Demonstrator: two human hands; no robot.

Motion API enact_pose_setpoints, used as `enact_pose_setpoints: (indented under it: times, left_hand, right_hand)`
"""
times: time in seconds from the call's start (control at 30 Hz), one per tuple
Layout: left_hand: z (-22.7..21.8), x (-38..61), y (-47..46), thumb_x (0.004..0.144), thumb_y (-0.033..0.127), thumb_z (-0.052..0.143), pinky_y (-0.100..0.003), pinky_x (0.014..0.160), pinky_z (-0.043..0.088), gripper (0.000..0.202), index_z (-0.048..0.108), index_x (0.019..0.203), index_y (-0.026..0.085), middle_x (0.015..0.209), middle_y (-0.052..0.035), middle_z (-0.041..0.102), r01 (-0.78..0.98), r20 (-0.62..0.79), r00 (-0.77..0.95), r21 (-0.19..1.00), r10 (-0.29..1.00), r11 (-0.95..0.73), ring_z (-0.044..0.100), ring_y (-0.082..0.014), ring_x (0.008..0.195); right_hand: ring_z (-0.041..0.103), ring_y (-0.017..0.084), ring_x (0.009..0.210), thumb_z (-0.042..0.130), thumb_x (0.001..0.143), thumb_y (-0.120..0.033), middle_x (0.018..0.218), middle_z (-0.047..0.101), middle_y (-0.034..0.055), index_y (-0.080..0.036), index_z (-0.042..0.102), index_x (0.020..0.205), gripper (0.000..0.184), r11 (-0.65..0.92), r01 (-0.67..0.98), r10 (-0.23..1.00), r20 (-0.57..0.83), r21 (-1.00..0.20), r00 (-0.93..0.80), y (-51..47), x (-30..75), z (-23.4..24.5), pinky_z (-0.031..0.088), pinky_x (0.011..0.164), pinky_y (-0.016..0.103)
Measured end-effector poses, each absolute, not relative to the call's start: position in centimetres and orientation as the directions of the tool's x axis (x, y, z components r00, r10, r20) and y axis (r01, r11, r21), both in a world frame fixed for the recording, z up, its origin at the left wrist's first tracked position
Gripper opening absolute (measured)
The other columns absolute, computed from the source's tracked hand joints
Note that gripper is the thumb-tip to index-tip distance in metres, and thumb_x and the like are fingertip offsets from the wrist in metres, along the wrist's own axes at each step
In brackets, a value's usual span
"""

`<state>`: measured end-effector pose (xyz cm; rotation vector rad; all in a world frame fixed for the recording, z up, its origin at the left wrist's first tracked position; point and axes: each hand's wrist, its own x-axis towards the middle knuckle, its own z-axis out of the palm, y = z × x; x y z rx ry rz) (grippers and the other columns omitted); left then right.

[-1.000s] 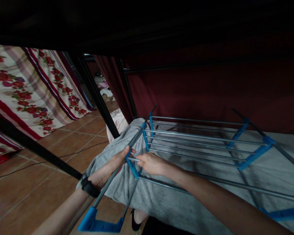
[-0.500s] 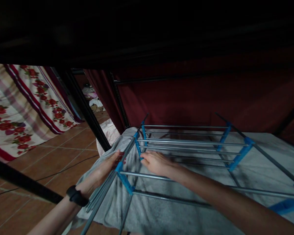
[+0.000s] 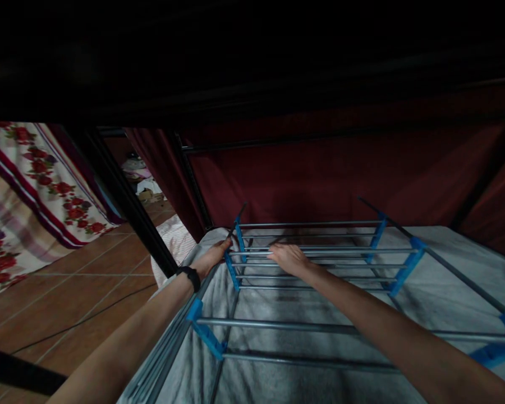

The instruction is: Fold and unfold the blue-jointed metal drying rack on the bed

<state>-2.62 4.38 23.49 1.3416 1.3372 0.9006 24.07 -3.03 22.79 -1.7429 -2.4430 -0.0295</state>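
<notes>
Two bare hands reach onto a rack of grey metal rods and blue connectors, (image 3: 286, 325) which lies across a grey blanket. (image 3: 265, 384) The left hand (image 3: 212, 257) is at the rack's left side pole, (image 3: 206, 286) right beside a blue connector; (image 3: 232, 271) its fingers bend toward the pole, but their far side is hidden, so I cannot tell whether they close around it. The right hand (image 3: 289, 259) lies over a crosswise rod (image 3: 362, 251) that runs from that connector, with its bent fingertips at the rod, nearer the left end than the right; whether they wrap it cannot be told. Most of the rack's crosswise length extends to the right of both hands, and two nearer rods pass below the right forearm. A bundle of thin rods (image 3: 157, 353) runs alongside the side pole, next to the left forearm. Behind the rack hangs a maroon curtain. (image 3: 320, 179)
</notes>
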Motion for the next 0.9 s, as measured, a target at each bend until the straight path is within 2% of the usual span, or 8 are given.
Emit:
enact_pose_setpoints:
  times: [0.07, 0.17, 0.53, 0.9]
  left_hand:
    - [22.9, -3.1, 4.8, 0.091, 0.061, 0.061, -0.031, 0.078, 0.057, 0.045, 0.070, 0.117, 0.025, 0.132, -0.0087, 0.071, 0.326, -0.153, 0.121, 0.939, 0.981, 0.107, 0.068, -0.0280, 0.117]
    - [22.3, -3.7, 5.3, 0.092, 0.065, 0.054, -0.032, 0.079, 0.057, 0.051, 0.067, 0.120, 0.025, 0.137, -0.0094, 0.068, 0.353, -0.180, 0.142, 0.928, 0.973, 0.120, 0.069, -0.0282, 0.115]
    - [21.6, -3.8, 5.7, 0.087, 0.066, 0.060, -0.038, 0.085, 0.058, 0.049, 0.067, 0.113, 0.025, 0.103, -0.0052, 0.072, 0.264, -0.199, 0.147, 0.952, 0.969, 0.155, 0.071, -0.0263, 0.100]
    - [22.2, -3.5, 5.1, 0.090, 0.062, 0.059, -0.034, 0.085, 0.058, 0.043, 0.068, 0.111, 0.026, 0.108, -0.0050, 0.073, 0.222, -0.229, 0.137, 0.955, 0.964, 0.195, 0.071, -0.0245, 0.102]
  right_hand:
    - [0.068, 0.021, 0.117, 0.039, 0.111, -0.042, 0.129, 0.073, 0.0063, -0.024, 0.067, 0.123, 0.035, 0.337, 0.939, 0.937, 0.125, -0.073, -0.326, -2.9, 24.2, 22.5, 0.046, 0.088, 0.029]
    - [0.068, 0.021, 0.119, 0.037, 0.111, -0.042, 0.130, 0.073, 0.0066, -0.025, 0.066, 0.123, 0.035, 0.344, 0.934, 0.935, 0.128, -0.091, -0.332, -2.8, 24.3, 22.3, 0.046, 0.088, 0.029]
    - [0.069, 0.023, 0.117, 0.038, 0.111, -0.042, 0.127, 0.075, 0.0062, -0.024, 0.068, 0.117, 0.035, 0.365, 0.924, 0.925, 0.157, -0.111, -0.347, -2.5, 24.4, 22.4, 0.046, 0.086, 0.030]
    - [0.072, 0.023, 0.112, 0.036, 0.110, -0.041, 0.120, 0.078, 0.0084, -0.025, 0.071, 0.116, 0.040, 0.341, 0.931, 0.938, 0.104, -0.126, -0.330, -2.5, 24.4, 23.5, 0.047, 0.088, 0.030]
